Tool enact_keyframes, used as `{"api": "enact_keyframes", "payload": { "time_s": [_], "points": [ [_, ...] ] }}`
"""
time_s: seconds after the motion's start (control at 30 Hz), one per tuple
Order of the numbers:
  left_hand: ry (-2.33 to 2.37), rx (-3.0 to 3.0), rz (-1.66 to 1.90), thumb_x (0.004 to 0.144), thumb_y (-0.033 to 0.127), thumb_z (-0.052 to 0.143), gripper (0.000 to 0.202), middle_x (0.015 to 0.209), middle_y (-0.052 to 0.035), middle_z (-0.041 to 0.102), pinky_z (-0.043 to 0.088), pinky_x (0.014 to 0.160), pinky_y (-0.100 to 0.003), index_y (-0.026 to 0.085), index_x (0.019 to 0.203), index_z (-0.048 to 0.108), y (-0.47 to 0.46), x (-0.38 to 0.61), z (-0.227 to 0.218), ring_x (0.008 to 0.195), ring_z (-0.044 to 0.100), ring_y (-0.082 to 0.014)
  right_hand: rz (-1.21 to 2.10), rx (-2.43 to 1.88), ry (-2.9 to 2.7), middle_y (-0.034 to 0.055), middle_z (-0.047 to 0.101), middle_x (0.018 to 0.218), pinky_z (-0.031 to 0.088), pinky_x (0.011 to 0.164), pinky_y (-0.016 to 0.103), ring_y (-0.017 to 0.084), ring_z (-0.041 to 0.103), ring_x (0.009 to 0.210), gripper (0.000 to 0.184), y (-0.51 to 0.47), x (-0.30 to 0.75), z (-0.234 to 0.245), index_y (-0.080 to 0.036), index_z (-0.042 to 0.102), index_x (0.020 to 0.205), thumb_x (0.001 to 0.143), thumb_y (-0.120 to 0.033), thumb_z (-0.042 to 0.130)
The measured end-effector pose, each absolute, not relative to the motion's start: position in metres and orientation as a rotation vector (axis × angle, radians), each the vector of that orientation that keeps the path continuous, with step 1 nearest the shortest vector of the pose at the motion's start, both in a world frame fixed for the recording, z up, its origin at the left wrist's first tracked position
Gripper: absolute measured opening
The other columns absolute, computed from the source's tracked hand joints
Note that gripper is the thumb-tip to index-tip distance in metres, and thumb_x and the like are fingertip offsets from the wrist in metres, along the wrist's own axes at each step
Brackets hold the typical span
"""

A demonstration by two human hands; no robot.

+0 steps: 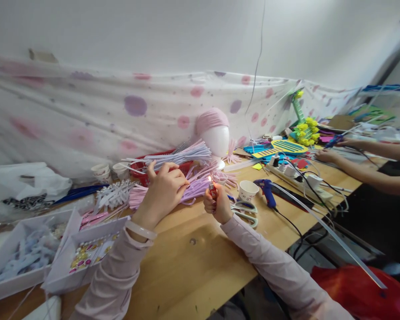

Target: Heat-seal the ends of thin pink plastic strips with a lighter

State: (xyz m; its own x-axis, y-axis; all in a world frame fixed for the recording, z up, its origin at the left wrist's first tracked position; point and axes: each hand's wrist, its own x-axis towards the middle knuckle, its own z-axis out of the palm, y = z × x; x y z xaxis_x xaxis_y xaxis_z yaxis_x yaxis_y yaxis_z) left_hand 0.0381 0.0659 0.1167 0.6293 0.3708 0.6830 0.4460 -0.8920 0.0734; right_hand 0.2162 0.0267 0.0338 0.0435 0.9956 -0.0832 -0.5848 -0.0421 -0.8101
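Observation:
My right hand (pixel 219 205) grips a lighter (pixel 213 191) upright above the table, and a small flame burns at its top. To its left, my left hand (pixel 165 189) is raised with the fingers curled and the tips drawn together; whatever they pinch is too small or hidden to make out. Behind both hands lie bundles of purple pipe cleaners (pixel 195 190) and pale lilac ones (pixel 186 153), the latter across a red basket (pixel 186 169). Scissors with pale handles (pixel 248 217) rest just right of my right hand, beside a paper cup (pixel 248 190).
A blue glue gun (pixel 268 192) and a power strip (pixel 298 180) lie to the right. White boxes of beads and ribbon (pixel 65 278) stand at the left. A foam head (pixel 216 138) with a pink wrap is at the back. Another person's hands (pixel 330 155) work at far right.

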Motion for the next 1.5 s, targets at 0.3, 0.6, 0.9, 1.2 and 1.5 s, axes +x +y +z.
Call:
{"api": "enact_keyframes", "payload": {
  "time_s": [0.3,0.6,0.9,1.2,1.5],
  "points": [
    [-0.68,-2.727,-1.09,0.077,0.018,0.059,0.016,0.084,-0.0031,0.072,0.005,0.103,-0.06,0.028,0.074,0.071,0.0654,0.04,0.1141,0.106,0.05,-0.0289,1.451,-0.853,-0.802,-0.0096,0.018,0.034,0.007,0.03,0.017,0.005,0.006,0.033,0.044,0.0253,0.2094,0.0294,-0.02,0.037,0.044,0.071,-0.055,0.044],
    [-0.662,-2.701,-1.076,0.078,0.019,0.058,0.017,0.083,-0.003,0.072,0.0,0.104,-0.061,0.028,0.073,0.071,0.0652,0.0413,0.1132,0.103,0.051,-0.0289,1.428,-0.797,-0.726,-0.0094,0.018,0.034,0.007,0.03,0.018,0.005,0.006,0.033,0.045,0.0242,0.2125,0.0344,-0.02,0.038,0.043,0.073,-0.054,0.041],
    [-0.678,-2.715,-1.115,0.077,0.019,0.059,0.016,0.082,-0.0016,0.072,0.002,0.103,-0.06,0.028,0.07,0.07,0.0651,0.0405,0.1137,0.104,0.051,-0.0289,1.429,-0.781,-0.746,-0.0093,0.018,0.034,0.007,0.03,0.017,0.004,0.007,0.032,0.046,0.022,0.2083,0.0345,-0.02,0.038,0.042,0.072,-0.054,0.043],
    [-0.776,-2.666,-1.026,0.081,0.023,0.058,0.016,0.078,0.0019,0.073,0.007,0.104,-0.061,0.028,0.073,0.071,0.0585,0.0384,0.1195,0.103,0.055,-0.0243,1.438,-0.803,-0.744,-0.0093,0.017,0.035,0.008,0.03,0.017,0.004,0.007,0.032,0.048,0.0211,0.2068,0.0334,-0.02,0.036,0.043,0.076,-0.055,0.038],
    [-0.807,-2.629,-1.042,0.079,0.024,0.061,0.014,0.072,0.0039,0.072,0.008,0.104,-0.062,0.03,0.071,0.071,0.0573,0.0385,0.1214,0.099,0.057,-0.0235,1.42,-0.779,-0.7,-0.0095,0.018,0.033,0.008,0.03,0.017,0.004,0.007,0.031,0.048,0.0211,0.2082,0.0352,-0.02,0.037,0.042,0.074,-0.055,0.041]
  ]
}}
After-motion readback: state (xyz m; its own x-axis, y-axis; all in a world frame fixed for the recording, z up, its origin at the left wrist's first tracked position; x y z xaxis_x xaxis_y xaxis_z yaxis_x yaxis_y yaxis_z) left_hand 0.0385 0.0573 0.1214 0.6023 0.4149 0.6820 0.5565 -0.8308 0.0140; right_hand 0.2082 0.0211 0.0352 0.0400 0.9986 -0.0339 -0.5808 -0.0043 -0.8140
